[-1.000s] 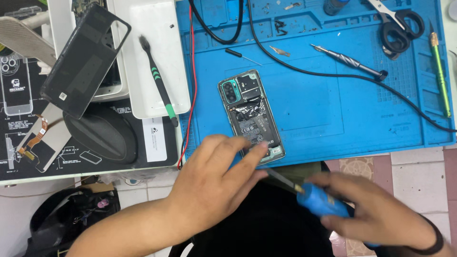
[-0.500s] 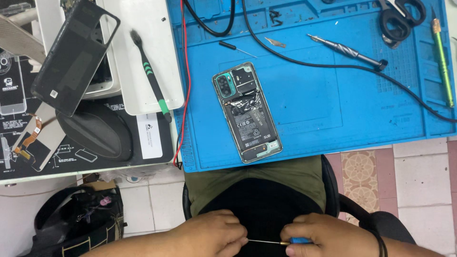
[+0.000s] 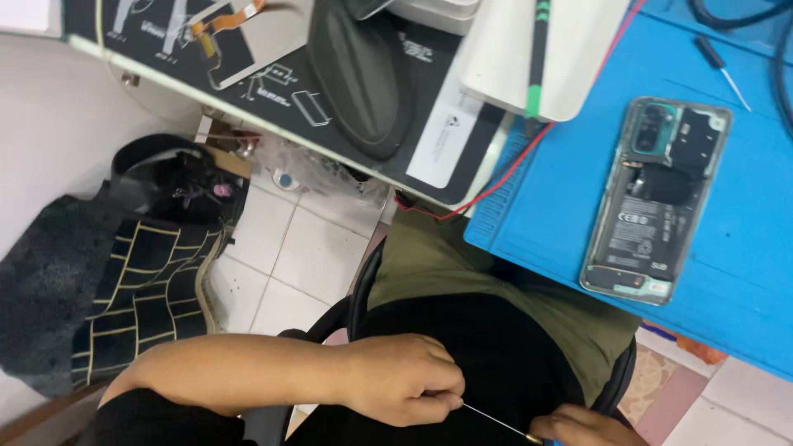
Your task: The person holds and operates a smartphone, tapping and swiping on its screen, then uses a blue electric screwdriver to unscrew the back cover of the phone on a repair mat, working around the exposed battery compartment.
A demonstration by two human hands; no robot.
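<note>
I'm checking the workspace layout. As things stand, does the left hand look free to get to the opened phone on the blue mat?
Probably not at once: the left hand sits low over the lap, pinching a thin screwdriver shaft. Nothing lies between it and the phone on the blue mat, so the way looks open once it lets go.

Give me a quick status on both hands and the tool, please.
Left hand pinching the thin metal screwdriver shaft over the lap. Right hand at its handle end, mostly out of frame. Opened phone lies untouched on blue mat.

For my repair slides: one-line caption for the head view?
Left hand pinches a thin screwdriver shaft over the lap; opened phone lies on blue mat.
</note>
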